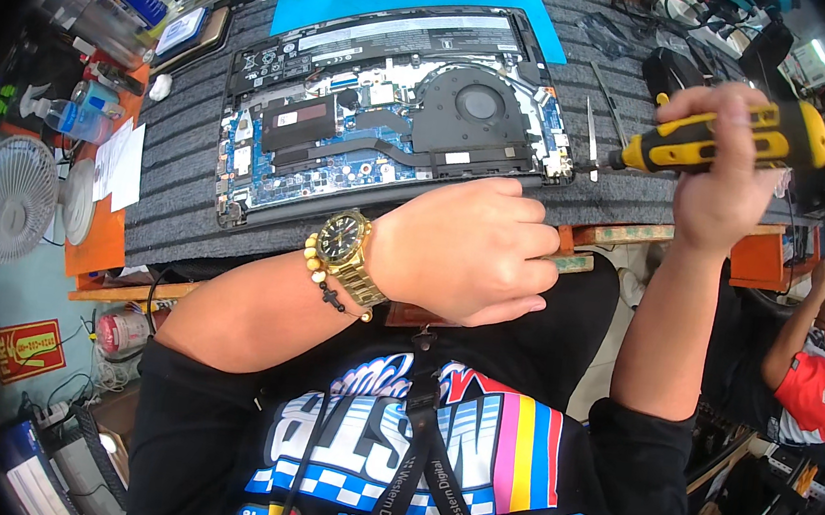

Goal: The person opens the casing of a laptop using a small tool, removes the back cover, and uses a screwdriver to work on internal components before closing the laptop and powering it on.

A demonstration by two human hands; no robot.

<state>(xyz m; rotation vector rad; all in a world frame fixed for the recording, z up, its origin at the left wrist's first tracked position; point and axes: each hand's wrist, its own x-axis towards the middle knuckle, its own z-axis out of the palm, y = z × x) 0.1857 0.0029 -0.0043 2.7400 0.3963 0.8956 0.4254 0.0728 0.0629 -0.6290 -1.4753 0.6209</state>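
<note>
An opened laptop lies on the grey ribbed mat, its blue circuit board, battery and round black fan laid bare. My right hand grips a yellow and black power screwdriver held nearly level. The tool's bit points left at the laptop's near right corner; whether it touches a screw there is too small to tell. Just in front of the laptop's near edge is my left hand, back upward, fingers curled in. Whatever those fingers may hold is hidden beneath them.
Thin metal tools lie right of the laptop. A blue mat with a dark device is behind it. Along the left are a white fan, a spray bottle, papers and phones. Another person works at far right.
</note>
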